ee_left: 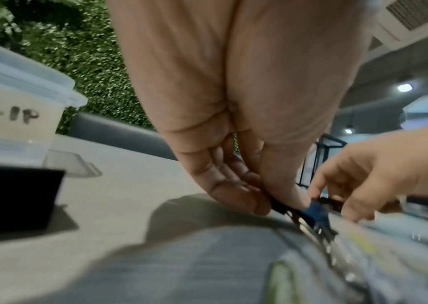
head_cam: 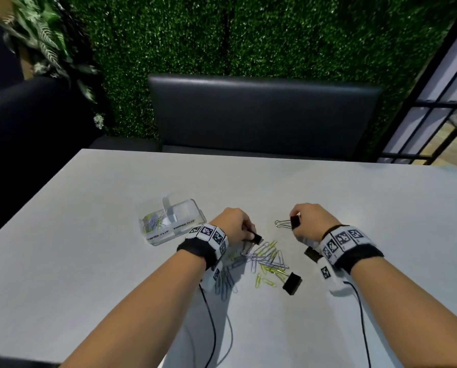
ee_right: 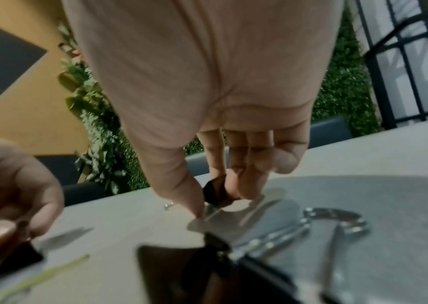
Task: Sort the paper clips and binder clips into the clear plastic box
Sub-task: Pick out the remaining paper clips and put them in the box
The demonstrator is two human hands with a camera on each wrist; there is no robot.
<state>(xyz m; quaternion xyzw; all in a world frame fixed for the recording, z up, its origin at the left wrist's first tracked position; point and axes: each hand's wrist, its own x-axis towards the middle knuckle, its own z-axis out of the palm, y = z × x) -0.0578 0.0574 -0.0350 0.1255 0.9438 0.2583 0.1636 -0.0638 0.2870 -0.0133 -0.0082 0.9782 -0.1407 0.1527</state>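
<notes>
Black binder clips (head_cam: 292, 283); yellow, lilac paper clips (head_cam: 268, 258); clear box (head_cam: 173, 224); grey table (head_cam: 328, 195).

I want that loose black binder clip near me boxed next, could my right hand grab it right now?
Probably not yet: the right hand already pinches a binder clip. The loose clip lies uncovered on the table.

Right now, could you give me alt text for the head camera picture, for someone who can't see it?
Two bare hands each pinch a black binder clip, the left hand and right hand, above a pile of paper clips on a white table. A clear plastic box sits to the left, some clips inside.
</notes>
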